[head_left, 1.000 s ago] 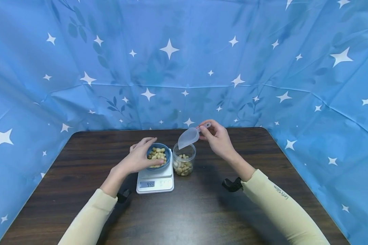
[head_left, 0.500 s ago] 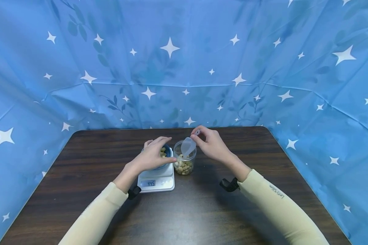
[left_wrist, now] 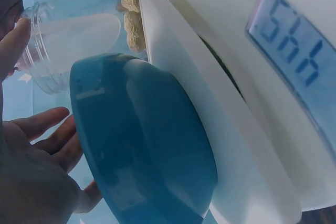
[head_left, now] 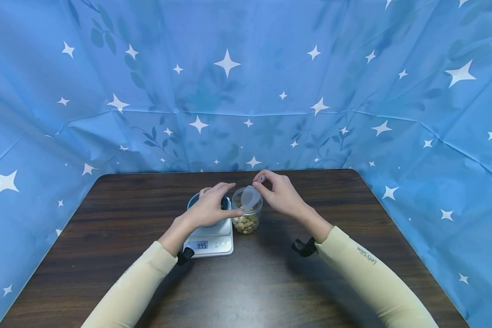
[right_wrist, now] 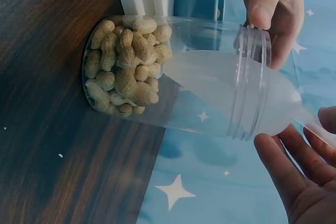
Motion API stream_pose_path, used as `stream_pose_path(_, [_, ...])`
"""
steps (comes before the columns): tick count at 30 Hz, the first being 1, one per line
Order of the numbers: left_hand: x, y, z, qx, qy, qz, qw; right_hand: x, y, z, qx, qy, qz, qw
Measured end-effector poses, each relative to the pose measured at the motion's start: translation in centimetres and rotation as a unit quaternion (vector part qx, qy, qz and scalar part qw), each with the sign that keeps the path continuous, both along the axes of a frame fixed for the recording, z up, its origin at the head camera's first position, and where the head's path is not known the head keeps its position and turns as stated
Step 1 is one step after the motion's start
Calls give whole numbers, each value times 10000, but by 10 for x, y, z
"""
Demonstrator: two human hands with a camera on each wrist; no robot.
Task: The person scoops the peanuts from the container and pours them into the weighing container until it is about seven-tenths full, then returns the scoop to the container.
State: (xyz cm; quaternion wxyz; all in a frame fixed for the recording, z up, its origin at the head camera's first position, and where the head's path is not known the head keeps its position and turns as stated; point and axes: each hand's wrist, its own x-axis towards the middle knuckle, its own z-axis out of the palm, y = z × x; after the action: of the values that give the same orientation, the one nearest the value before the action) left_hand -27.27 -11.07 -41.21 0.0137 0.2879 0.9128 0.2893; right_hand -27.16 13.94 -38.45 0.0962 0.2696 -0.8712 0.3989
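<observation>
In the head view my right hand (head_left: 282,197) pinches the handle of a translucent plastic scoop (head_left: 250,197). The scoop's bowl dips through the mouth of a clear jar (right_wrist: 199,121), its tip by the peanuts (right_wrist: 126,69) inside. My left hand (head_left: 208,207) spreads over a blue bowl (left_wrist: 142,135), hiding most of it. The left thumb lies at the jar's rim in the right wrist view; whether it presses there I cannot tell. Under the bowl is a white kitchen scale (head_left: 220,246), its display showing 445, any decimal point too small to tell.
Scale and jar stand side by side on a dark wooden table (head_left: 246,291), near its far edge. Behind the table hangs a blue curtain (head_left: 246,91) with white stars. A black strap (head_left: 304,247) circles the right wrist.
The scoop has gone lower into the jar as my right hand moved left and down. My left hand has shifted right, from the bowl's side toward the jar. The display's digits went from 498 to 445.
</observation>
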Motion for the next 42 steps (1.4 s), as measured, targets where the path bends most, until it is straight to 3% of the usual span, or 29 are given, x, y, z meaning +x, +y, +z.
stream_pose_path(11, [-2,6,-2,27,-26,-184,9998,-1,-8,-6,-149,-6,112,9998])
stream_pose_path(20, [-4,10,-5,187,-85,-219,9996,-3,-6,-20,-801,-406,-248,9956])
stream_pose_path(26, [-5,11,-5,210,-95,-197,9995,-8,2,-37,-1400,-562,-195,9884])
stream_pose_path(34, [-5,9,-7,288,-161,-187,9993,-9,14,-46,-1534,-1349,3,9789])
stream_pose_path(42, [-1,-1,-10,420,-153,-27,9990,-7,23,-51,-1413,-1742,28,9745])
